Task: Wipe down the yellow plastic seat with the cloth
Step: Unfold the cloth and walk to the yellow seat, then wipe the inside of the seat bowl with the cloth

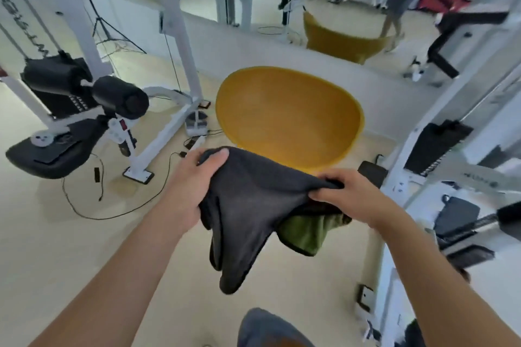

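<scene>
Both hands, left [191, 186] and right [352, 197], each pinch an edge of the cloth [248, 205] held above the seat [287, 118], so all the wiping looks left to do.

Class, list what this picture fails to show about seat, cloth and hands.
Head view:
- Seat: near rim and base hidden behind the cloth; surface too blurred to show dirt.
- Left hand: fingers hidden under the cloth.
- Green fabric: whether it is the cloth's other side, hidden by folds.
</scene>
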### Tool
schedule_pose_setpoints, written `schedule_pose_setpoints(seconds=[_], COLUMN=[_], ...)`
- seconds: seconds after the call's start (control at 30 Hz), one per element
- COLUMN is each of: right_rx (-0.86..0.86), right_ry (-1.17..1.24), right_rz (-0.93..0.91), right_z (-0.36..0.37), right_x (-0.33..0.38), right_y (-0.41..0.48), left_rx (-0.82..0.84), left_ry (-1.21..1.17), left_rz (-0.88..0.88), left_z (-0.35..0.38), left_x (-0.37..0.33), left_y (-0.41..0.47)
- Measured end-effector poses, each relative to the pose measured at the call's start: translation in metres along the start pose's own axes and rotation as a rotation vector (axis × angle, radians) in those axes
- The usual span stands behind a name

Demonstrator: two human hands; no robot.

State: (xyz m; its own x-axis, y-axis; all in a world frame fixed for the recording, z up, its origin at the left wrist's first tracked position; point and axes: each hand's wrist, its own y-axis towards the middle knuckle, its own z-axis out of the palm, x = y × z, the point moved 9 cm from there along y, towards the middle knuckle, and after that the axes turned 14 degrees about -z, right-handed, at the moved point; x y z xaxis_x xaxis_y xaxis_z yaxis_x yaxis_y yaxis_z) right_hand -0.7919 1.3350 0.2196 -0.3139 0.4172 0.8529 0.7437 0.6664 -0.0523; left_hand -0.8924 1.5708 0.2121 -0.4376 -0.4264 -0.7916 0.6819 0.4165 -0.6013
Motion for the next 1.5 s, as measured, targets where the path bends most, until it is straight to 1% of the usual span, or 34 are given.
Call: schedule_pose_setpoints(seconds=[0.1,0.17,0.2,0.27,0.3,0.33,0.37,0.47,0.5,0.53,0.6,0.63,0.67,0.73,0.8,0.87,0.93,1.03,1.1,1.17,1.23,1.3,1.33,1.4,1.5], right_rx=[-0.013,-0.065,-0.096,-0.129,-0.167,-0.228,-0.303,-0.618,-0.714,-0.787,-0.857,-0.879,-0.899,-0.920,-0.954,-1.015,-1.088,-1.201,-1.254,-1.256,-1.232,-1.233,-1.223,-1.186,-1.134], right_ry=[0.098,0.104,0.014,-0.298,-0.358,-0.331,-0.267,-0.096,0.055,0.284,0.740,0.895,1.001,1.140,1.185,1.174,1.140,1.076,0.971,0.861,0.727,0.573,0.493,0.283,-0.012], right_rz=[0.109,0.154,0.168,0.168,0.146,0.113,0.090,0.117,0.145,0.178,0.244,0.289,0.341,0.436,0.528,0.603,0.663,0.668,0.668,0.649,0.624,0.601,0.564,0.525,0.408], right_z=[-0.007,-0.014,-0.021,-0.032,-0.034,-0.037,-0.041,-0.066,-0.071,-0.071,-0.061,-0.055,-0.049,-0.033,-0.013,0.002,0.014,0.027,0.032,0.039,0.050,0.062,0.065,0.075,0.081], right_x=[-0.008,-0.016,-0.021,-0.023,-0.022,-0.021,-0.023,-0.045,-0.061,-0.081,-0.115,-0.130,-0.144,-0.167,-0.189,-0.208,-0.227,-0.258,-0.288,-0.323,-0.364,-0.410,-0.430,-0.466,-0.502], right_y=[0.014,0.027,0.037,0.060,0.075,0.092,0.109,0.150,0.163,0.177,0.208,0.222,0.234,0.258,0.280,0.303,0.325,0.362,0.388,0.415,0.438,0.453,0.463,0.475,0.488], left_rx=[0.107,0.083,0.031,-0.075,-0.103,-0.123,-0.127,-0.023,0.031,0.099,0.267,0.339,0.398,0.479,0.507,0.508,0.501,0.549,0.624,0.716,0.844,0.974,1.006,1.019,0.995], left_ry=[0.038,0.218,0.383,0.773,0.923,1.005,1.038,0.947,0.916,0.843,0.695,0.694,0.743,0.822,0.795,0.755,0.774,0.739,0.701,0.677,0.659,0.692,0.701,0.758,0.792], left_rz=[-0.038,0.030,0.136,0.430,0.540,0.590,0.588,0.408,0.325,0.212,-0.009,-0.065,-0.081,-0.058,-0.074,-0.130,-0.163,-0.198,-0.226,-0.274,-0.324,-0.332,-0.332,-0.307,-0.174], left_z=[0.011,0.014,0.018,0.038,0.048,0.056,0.060,0.069,0.072,0.075,0.089,0.097,0.106,0.124,0.138,0.147,0.154,0.164,0.176,0.185,0.192,0.197,0.200,0.203,0.213], left_x=[-0.027,-0.045,-0.057,-0.079,-0.083,-0.086,-0.087,-0.095,-0.097,-0.099,-0.100,-0.099,-0.099,-0.102,-0.106,-0.103,-0.097,-0.083,-0.066,-0.037,-0.004,0.030,0.047,0.085,0.122], left_y=[0.052,0.092,0.110,0.139,0.155,0.169,0.187,0.242,0.259,0.275,0.296,0.307,0.316,0.335,0.359,0.390,0.425,0.485,0.529,0.569,0.604,0.641,0.661,0.702,0.743])
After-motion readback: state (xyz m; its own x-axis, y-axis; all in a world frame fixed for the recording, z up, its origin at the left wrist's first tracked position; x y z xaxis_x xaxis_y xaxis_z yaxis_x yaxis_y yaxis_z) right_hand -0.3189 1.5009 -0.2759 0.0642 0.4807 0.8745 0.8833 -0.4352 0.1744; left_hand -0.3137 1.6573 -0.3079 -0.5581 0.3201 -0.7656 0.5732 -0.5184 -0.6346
